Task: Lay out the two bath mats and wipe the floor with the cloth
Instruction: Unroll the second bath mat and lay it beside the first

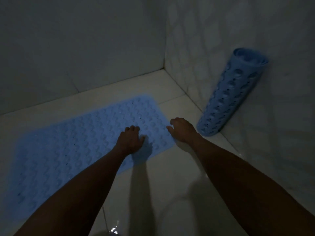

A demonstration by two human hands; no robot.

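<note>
No readable text in view.
The dim picture shows no words, labels, brand marks, numbers or signs on any surface; nothing in it can be read.

The flat mat (71, 147) runs out of view at the left edge, so its far end cannot be seen, and the left hand (130, 139) and forearm cover part of its near edge. The rolled mat (228, 96) hides its own inner layers. Dim light blurs the right hand (182, 130); its fingertips perhaps touch the flat mat's corner. Both arms are cut off at the bottom edge.
</note>
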